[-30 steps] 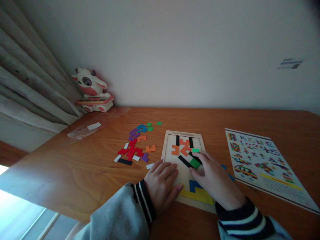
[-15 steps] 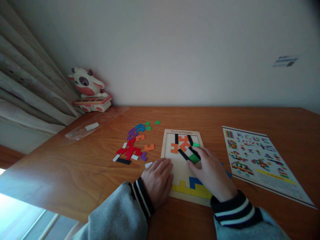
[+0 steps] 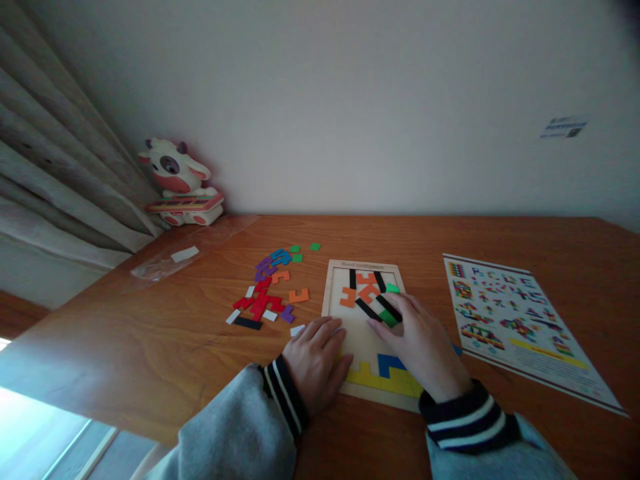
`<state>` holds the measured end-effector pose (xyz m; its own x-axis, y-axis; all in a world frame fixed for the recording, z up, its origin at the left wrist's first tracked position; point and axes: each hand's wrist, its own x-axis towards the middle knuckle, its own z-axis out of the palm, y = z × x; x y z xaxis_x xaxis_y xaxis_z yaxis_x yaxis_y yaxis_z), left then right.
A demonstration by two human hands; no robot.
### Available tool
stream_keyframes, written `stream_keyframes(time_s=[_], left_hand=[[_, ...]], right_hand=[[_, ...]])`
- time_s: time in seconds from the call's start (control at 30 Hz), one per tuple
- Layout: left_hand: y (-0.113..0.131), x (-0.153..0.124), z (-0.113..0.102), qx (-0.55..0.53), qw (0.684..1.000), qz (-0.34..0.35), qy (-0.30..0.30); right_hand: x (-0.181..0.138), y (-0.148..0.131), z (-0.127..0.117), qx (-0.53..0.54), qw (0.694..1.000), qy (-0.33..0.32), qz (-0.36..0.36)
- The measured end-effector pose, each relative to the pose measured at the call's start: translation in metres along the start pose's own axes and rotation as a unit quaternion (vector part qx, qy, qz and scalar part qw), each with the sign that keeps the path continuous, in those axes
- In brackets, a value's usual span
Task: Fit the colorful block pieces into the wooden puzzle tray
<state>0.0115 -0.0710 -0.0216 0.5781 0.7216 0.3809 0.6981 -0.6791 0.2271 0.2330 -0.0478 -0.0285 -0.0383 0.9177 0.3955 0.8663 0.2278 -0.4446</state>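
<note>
Head view. Wooden table (image 3: pixel 150 347) against pale wall; puzzle board (image 3: pixel 361 343) as landmark.

Change: green piece (image 3: pixel 389 318) has slid toward board's far side and now lies against black strip (image 3: pixel 369 309). Left hand (image 3: pixel 317 360) has drawn back from board's face to its left edge.

Pose: right hand (image 3: pixel 425 347) lies palm-down over board's right half, thumb and forefinger closed on green piece, other fingers slightly apart. Left hand flat, fingers together, gripping nothing.

Loose pieces (image 3: pixel 265 293) left of board; pattern sheet (image 3: pixel 510 320) right of it.
</note>
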Motion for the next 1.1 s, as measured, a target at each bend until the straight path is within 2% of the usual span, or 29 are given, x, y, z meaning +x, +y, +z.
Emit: stream_keyframes(time_s=[0.23, 0.43, 0.6, 0.9, 1.1], left_hand=[[0.000, -0.001, 0.000, -0.005, 1.000, 0.001, 0.003], [-0.001, 0.000, 0.000, -0.003, 1.000, -0.003, -0.006], [0.000, 0.001, -0.002, -0.002, 1.000, 0.002, 0.001], [-0.020, 0.003, -0.014, 0.002, 0.999, 0.034, 0.010], [-0.022, 0.003, -0.011, 0.012, 0.999, 0.037, 0.012]], right_hand=[[0.001, 0.002, 0.001, -0.010, 1.000, -0.001, -0.017], [0.001, 0.007, 0.006, 0.094, 0.993, -0.021, 0.067], [0.001, 0.007, 0.005, 0.103, 0.990, -0.026, 0.097], [0.001, 0.000, -0.007, 0.130, 0.986, -0.052, 0.086], [0.001, 0.029, -0.033, 0.075, 0.988, -0.022, 0.130]])
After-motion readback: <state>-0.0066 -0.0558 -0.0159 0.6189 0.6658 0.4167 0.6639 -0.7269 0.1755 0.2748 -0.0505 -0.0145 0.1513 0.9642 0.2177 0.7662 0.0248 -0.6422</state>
